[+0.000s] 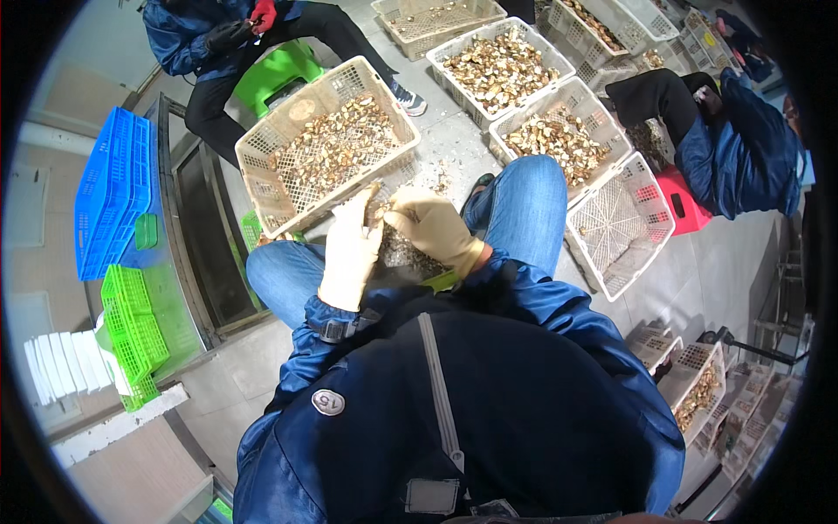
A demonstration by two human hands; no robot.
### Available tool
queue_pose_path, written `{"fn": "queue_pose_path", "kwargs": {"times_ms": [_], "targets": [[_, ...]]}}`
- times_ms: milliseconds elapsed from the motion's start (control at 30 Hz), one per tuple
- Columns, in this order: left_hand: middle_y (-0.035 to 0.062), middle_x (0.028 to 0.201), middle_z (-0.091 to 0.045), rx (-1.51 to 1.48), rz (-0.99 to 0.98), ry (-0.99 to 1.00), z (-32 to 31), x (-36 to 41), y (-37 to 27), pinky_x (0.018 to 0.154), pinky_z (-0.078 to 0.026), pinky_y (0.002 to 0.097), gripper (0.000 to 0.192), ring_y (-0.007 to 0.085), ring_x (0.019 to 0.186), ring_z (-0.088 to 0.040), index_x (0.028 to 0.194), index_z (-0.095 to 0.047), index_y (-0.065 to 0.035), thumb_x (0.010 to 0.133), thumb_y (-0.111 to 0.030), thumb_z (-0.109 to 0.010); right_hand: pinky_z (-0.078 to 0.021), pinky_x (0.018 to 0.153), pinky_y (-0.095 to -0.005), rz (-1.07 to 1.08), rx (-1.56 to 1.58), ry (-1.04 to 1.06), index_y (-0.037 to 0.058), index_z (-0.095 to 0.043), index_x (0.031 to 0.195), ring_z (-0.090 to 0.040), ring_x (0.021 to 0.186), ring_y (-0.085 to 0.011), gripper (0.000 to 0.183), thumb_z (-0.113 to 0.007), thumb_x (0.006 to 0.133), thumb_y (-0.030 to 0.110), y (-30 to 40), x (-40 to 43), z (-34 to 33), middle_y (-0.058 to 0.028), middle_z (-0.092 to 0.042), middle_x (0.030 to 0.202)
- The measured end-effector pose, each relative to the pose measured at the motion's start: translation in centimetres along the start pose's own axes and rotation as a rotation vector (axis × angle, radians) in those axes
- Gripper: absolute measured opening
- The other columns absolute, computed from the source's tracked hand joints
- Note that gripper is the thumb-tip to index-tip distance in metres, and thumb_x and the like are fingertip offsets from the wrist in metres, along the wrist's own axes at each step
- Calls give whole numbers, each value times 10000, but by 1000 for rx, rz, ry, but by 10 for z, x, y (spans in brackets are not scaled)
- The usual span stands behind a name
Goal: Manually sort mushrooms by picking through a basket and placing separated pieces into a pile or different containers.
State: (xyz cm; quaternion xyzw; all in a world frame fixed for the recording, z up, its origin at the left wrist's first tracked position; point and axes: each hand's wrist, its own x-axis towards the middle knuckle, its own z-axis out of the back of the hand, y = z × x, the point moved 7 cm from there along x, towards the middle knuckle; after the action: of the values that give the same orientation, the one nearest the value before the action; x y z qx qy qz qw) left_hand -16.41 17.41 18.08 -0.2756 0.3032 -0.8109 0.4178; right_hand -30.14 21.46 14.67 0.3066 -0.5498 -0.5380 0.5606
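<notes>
My left hand (351, 252), in a pale glove, is raised between my knees with its fingers bent around a small brownish piece (378, 208), apparently a mushroom. My right hand (429, 226), gloved too, meets it from the right, its fingertips at the same piece; whether it grips anything is hidden. Beneath the hands lies a heap of dark and whitish bits (407, 252), partly covered by them. Just beyond stands a large white plastic crate (314, 213) with many brown and cream pieces, seemingly cut mushrooms (340, 141), spread on its mesh floor.
Filled crates (468, 111) (556, 177) stand ahead to the right, beside a crate with a bare mesh floor (612, 226). One person sits on a green stool (272, 75), another by a red stool (681, 196). Blue crates (114, 196) and green baskets (134, 321) are at left.
</notes>
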Motion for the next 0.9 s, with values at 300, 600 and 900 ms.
{"fn": "queue_pose_path", "kwargs": {"times_ms": [300, 600, 900], "targets": [[189, 1220, -601, 72, -63, 40, -5, 0, 1, 1004, -422, 381, 500, 334, 1142, -569, 1292, -538, -51, 800, -20, -621, -479, 637, -347, -301, -140, 122, 49, -659, 879, -597, 690, -282, 173, -606, 900, 213, -20, -7, -4, -134, -631, 799], [167, 1178, -630, -31, -95, -7, -1, 1, 0, 942, -472, 332, 468, 268, 1078, -620, 1256, -565, -35, 798, 3, -653, -479, 628, -349, -125, -91, 46, 70, -668, 921, -609, 668, -253, 188, -595, 904, 242, -7, 1, 7, -132, -633, 755], [124, 1180, -643, -79, -42, 21, -1, 1, -1, 924, -483, 304, 449, 207, 1061, -629, 1247, -571, -30, 806, 30, -634, -475, 642, -328, -157, -197, 231, 93, -665, 928, -608, 688, -215, 179, -584, 902, 251, -17, 1, 10, -124, -618, 745]]}}
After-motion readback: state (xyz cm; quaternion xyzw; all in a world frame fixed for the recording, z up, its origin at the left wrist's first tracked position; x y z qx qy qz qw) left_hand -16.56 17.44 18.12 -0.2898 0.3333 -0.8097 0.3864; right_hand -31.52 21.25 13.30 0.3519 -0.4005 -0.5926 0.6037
